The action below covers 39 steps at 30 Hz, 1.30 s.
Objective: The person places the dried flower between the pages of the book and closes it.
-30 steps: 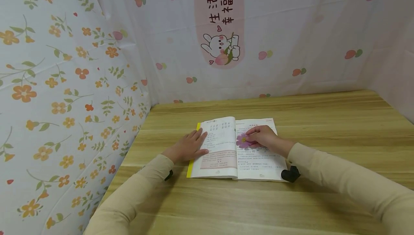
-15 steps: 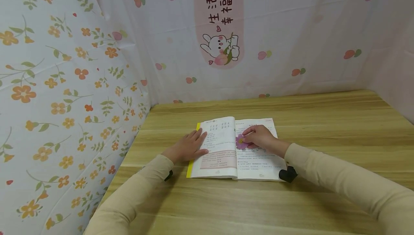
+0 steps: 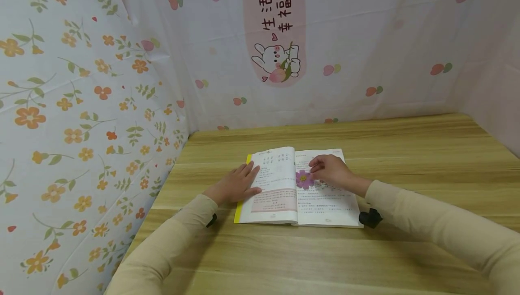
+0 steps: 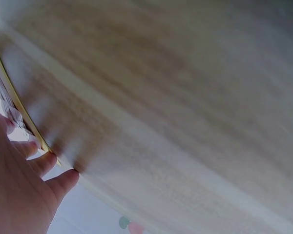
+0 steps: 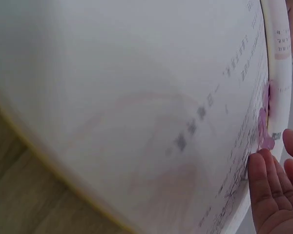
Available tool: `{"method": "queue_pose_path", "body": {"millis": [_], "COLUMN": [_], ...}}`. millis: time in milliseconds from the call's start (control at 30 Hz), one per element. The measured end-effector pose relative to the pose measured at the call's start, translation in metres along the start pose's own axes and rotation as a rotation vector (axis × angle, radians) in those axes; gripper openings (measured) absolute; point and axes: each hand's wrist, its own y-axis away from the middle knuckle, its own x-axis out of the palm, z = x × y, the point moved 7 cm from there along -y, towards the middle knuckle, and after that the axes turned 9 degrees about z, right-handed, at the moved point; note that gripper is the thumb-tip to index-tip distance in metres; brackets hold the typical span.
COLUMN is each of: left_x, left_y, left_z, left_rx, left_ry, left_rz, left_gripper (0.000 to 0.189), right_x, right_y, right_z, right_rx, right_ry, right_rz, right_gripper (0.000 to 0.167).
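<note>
An open book point(image 3: 276, 195) with printed pages and a yellow cover edge lies on the table. My left hand point(image 3: 237, 182) rests on its left page, fingers straight; in the left wrist view the fingertips reach the yellow edge. On the right page, close to the fold, lies a purple flower point(image 3: 303, 179) with a yellow centre. My right hand point(image 3: 335, 173) is just right of the flower. In the right wrist view its thumb stands apart from the fingers, and the fingertips are beside a petal point(image 5: 265, 139); whether they touch it I cannot tell.
The wooden table point(image 3: 260, 259) extends around the book on all sides. A patterned cloth wall point(image 3: 195, 51) with a rabbit print rises behind, and a floral cloth point(image 3: 81, 150) hangs along the left. Black wrist devices point(image 3: 369, 218) sit under the sleeves.
My right hand let go of the flower and drew slightly right and up from it. The flower first shifted slightly left toward the fold and now shows more fully. My left hand stayed still.
</note>
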Motion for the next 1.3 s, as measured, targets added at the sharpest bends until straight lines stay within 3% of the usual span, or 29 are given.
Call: {"method": "queue_pose_path", "body": {"millis": [133,400,767,1033,1167,1300], "left_x": [0.002,0.003,0.000,-0.004,-0.003,-0.001], "left_y": [-0.001,-0.001,0.000,0.003,0.004,0.005], "left_z": [0.001,0.002,0.004,0.005,0.010,0.012], "left_rx": [-0.005,-0.015,-0.124,-0.152,-0.167,-0.183], "left_ry": [0.009,0.020,0.092,0.257,0.386,0.446], "left_rz": [0.008,0.017,0.039,0.049,0.037,0.049], "left_gripper": [0.080,0.079,0.082,0.082,0.082,0.083], "right_x": [-0.005,-0.015,-0.026,-0.022,-0.021,-0.022], "right_y": [0.006,0.025,0.058,0.084,0.095,0.101], "right_z": [0.001,-0.005,-0.017,-0.022,-0.025,-0.030], "right_rx": [-0.077,-0.119,-0.283,-0.433,-0.458,-0.474], "right_ry": [0.092,0.214,0.513,0.705,0.775,0.842], "right_rz": [-0.013,0.002,0.036,0.120,0.153,0.159], "right_gripper": [0.023,0.026,0.033,0.046,0.054,0.064]}}
